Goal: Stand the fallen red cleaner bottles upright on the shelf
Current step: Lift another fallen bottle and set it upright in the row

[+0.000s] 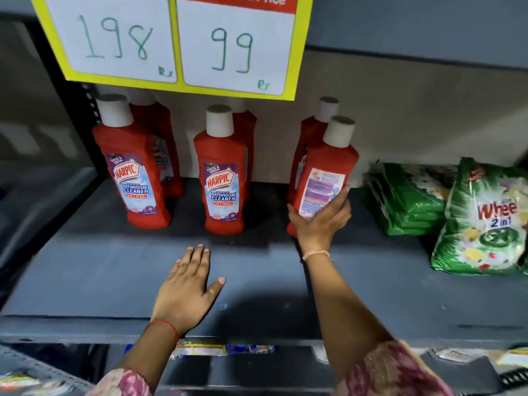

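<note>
Standing on a dark grey metal shelf: six red plastic cleaner bottles with white caps, arranged in three front-and-back pairs.

Left pair: front red bottle with Harpic label upright, leaning slightly; rear red bottle behind it partly hidden.

Middle pair: centre front red bottle, label facing out, upright; second red bottle at its back, mostly hidden.

Right pair: front right red bottle with its back label outward, tilted a little to the right, base on the shelf as far as can be seen; rear right red bottle just behind it, touching or nearly so.

Right hand: grip closed around the lower body of the front right red bottle, fingers wrapped over the back label, thin bracelet at the wrist.

Left hand: grip holding nothing, palm down, fingers spread flat over the bare front of the shelf, red thread at the wrist.

Also on the shelf: stack of green detergent packets just right of the held bottle; large green Wheel detergent bag further right.

Above: yellow-bordered price sign with handwritten 198 and 99, hanging over the bottle tops.
</note>
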The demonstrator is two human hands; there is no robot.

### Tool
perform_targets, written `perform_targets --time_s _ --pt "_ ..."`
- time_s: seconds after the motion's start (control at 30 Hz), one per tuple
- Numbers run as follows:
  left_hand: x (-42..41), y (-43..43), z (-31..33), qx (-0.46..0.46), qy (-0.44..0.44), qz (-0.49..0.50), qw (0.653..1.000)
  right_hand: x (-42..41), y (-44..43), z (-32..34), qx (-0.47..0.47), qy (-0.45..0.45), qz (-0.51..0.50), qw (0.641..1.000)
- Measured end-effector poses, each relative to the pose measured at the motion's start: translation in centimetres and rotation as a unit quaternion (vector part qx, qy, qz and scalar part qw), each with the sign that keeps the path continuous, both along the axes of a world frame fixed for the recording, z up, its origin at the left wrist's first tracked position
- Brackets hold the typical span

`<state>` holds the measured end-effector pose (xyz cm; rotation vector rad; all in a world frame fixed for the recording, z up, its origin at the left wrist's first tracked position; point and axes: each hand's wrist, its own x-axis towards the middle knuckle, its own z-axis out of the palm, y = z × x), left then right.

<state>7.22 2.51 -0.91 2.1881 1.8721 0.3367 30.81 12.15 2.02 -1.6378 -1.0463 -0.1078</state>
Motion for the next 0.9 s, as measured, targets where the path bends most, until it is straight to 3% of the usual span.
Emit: perform_targets --time_s 0.13,0.37,0.57,0.77,0.9 --pt "0.0 0.0 0.3 -0.009 0.004 -0.002 1.0 -0.5 -0.9 -0.7 0.001 0.023 0.007 1.0" --pt "0.0 0.0 0.4 -0.018 0.008 -0.005 1.0 -1.2 -1.8 -0.5 -0.087 0.062 -0.043 0.993" --pt "0.0 0.0 0.6 -0.021 0.012 -0.01 1.0 -1.7 -3.2 -0.8 -0.036 0.098 0.068 0.992" --pt "0.0 0.1 0.4 -0.017 0.008 -0.01 1.0 -1.2 -3.3 -1.0 -0.11 0.041 0.026 0.993" --pt "-0.1 0.2 0.3 -0.014 0.011 -0.01 1.0 0.8 -4.0 -1.5 -0.085 0.166 0.14 0.972"
